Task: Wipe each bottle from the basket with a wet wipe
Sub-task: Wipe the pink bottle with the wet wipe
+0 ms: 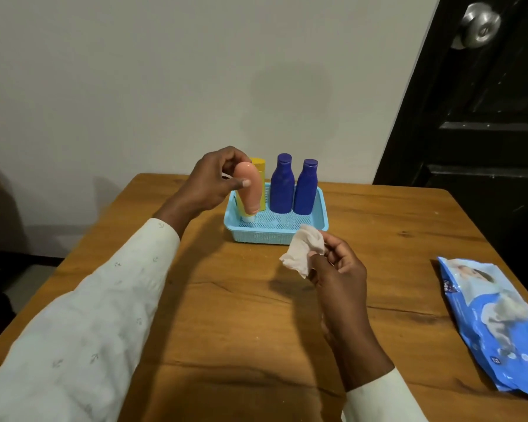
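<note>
A light blue plastic basket (287, 234) sits at the middle of the wooden table (226, 315). Two dark blue bottles (282, 187) (306, 190) stand upright in its right half, and a yellow bottle (260, 178) stands at the back left. My left hand (209, 182) grips a peach-coloured tube (250, 190) by its upper end, cap down, in the basket's left corner. My right hand (339, 269) holds a crumpled white wet wipe (302, 249) just in front of the basket.
A blue pack of wet wipes (494, 324) lies at the table's right edge. A white wall stands behind the table. A black door with a metal knob (479, 25) is at the right.
</note>
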